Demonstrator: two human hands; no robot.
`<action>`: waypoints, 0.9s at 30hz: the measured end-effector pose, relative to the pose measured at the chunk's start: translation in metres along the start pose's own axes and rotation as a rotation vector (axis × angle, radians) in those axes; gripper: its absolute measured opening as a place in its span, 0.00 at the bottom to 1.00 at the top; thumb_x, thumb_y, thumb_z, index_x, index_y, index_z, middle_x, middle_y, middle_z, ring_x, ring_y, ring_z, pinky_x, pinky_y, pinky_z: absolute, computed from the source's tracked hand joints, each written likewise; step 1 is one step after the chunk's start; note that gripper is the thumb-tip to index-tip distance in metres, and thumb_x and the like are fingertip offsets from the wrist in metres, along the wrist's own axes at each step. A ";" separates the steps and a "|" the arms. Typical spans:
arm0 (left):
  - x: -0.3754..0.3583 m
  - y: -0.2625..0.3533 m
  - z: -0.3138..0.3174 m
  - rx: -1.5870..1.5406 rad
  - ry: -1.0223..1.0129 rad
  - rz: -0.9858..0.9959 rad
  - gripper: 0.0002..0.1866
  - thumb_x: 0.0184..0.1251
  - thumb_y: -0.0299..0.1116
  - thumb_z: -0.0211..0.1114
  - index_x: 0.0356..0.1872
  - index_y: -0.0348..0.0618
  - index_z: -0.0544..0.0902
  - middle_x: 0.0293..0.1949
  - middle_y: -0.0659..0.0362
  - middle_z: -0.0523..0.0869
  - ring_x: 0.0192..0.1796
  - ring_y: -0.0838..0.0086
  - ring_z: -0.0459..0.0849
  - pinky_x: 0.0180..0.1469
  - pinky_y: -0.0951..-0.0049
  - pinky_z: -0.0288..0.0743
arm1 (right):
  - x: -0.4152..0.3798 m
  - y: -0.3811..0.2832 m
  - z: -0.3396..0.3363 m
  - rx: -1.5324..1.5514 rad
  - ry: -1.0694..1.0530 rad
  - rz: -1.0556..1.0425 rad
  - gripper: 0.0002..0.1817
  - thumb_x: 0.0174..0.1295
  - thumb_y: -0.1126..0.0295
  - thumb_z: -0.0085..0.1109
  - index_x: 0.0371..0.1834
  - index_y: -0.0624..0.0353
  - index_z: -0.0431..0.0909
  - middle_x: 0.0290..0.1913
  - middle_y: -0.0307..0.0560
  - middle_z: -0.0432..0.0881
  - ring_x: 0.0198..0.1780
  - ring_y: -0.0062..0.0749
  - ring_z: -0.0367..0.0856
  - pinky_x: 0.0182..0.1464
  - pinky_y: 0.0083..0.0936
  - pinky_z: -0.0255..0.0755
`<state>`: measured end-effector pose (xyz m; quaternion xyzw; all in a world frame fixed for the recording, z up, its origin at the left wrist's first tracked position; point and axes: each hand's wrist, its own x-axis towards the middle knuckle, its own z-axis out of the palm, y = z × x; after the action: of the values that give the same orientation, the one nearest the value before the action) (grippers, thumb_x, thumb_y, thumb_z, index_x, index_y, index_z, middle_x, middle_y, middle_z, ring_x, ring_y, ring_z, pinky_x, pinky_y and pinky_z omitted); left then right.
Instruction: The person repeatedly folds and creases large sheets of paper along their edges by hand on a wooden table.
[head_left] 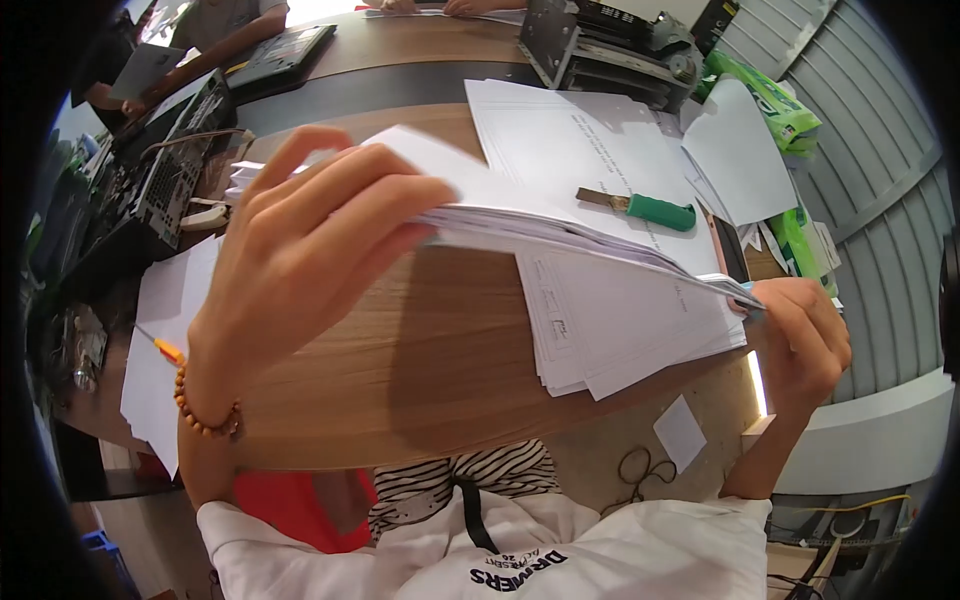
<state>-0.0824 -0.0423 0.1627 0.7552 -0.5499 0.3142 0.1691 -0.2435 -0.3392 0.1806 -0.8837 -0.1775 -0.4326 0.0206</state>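
Observation:
A folded or bound stack of white paper (pixel 560 232) stretches edge-on above the wooden table. My left hand (pixel 290 240), wearing a brown bead bracelet, is closed on the stack's left end, fingers over the top; the top sheet there is blurred. At the other end, my right hand (pixel 803 335) pinches the right corner. Beneath the stack lie loose printed sheets (pixel 610 330). Just behind it, a tool with a green handle (pixel 660 212) and a short, worn metal blade rests on more printed sheets (pixel 540 120). A phone (pixel 730 250) lies partly hidden near my right hand.
On the left stand a black computer case (pixel 190 150), papers (pixel 150 390) and an orange-handled screwdriver (pixel 168 351). A laptop (pixel 282 62), a metal chassis (pixel 610 60) and green packaging (pixel 770 105) are farther back. Other people's arms (pixel 225 45) reach over the far side. The table's front edge curves before me.

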 end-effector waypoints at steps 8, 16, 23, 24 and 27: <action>0.004 0.001 0.027 -0.078 0.244 0.160 0.19 0.45 0.39 0.73 0.42 0.48 0.86 0.25 0.66 0.87 0.27 0.81 0.82 0.42 0.72 0.73 | -0.013 0.033 -0.005 0.150 -0.072 0.105 0.07 0.45 0.88 0.59 0.29 0.70 0.79 0.26 0.48 0.79 0.29 0.36 0.79 0.32 0.24 0.70; 0.007 -0.004 0.022 -0.078 0.109 0.180 0.06 0.57 0.37 0.64 0.32 0.48 0.81 0.23 0.67 0.84 0.22 0.78 0.79 0.36 0.77 0.71 | -0.011 0.043 -0.007 0.196 -0.185 0.126 0.06 0.47 0.88 0.58 0.29 0.70 0.79 0.25 0.47 0.78 0.28 0.33 0.77 0.31 0.23 0.69; 0.010 0.003 0.025 0.000 0.022 0.092 0.06 0.55 0.32 0.69 0.30 0.43 0.82 0.24 0.62 0.85 0.22 0.75 0.80 0.27 0.77 0.72 | 0.021 0.028 0.010 -0.049 -0.231 0.031 0.14 0.49 0.77 0.65 0.41 0.63 0.80 0.38 0.50 0.81 0.42 0.39 0.78 0.45 0.30 0.70; 0.013 0.009 0.026 -0.001 0.053 0.089 0.06 0.55 0.32 0.69 0.30 0.43 0.82 0.24 0.62 0.84 0.22 0.75 0.79 0.27 0.77 0.72 | 0.028 0.017 0.017 0.025 -0.197 0.003 0.16 0.48 0.74 0.67 0.43 0.61 0.81 0.39 0.50 0.82 0.43 0.40 0.79 0.46 0.30 0.71; 0.021 0.024 0.023 -0.003 0.081 0.093 0.07 0.54 0.33 0.70 0.30 0.43 0.82 0.24 0.63 0.84 0.22 0.75 0.79 0.28 0.76 0.72 | 0.050 -0.021 0.041 0.139 -0.142 -0.124 0.18 0.44 0.73 0.70 0.41 0.61 0.82 0.37 0.48 0.83 0.42 0.41 0.81 0.46 0.31 0.73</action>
<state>-0.0940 -0.0794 0.1574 0.7153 -0.5773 0.3513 0.1777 -0.1911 -0.2971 0.1916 -0.8959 -0.2623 -0.3560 0.0424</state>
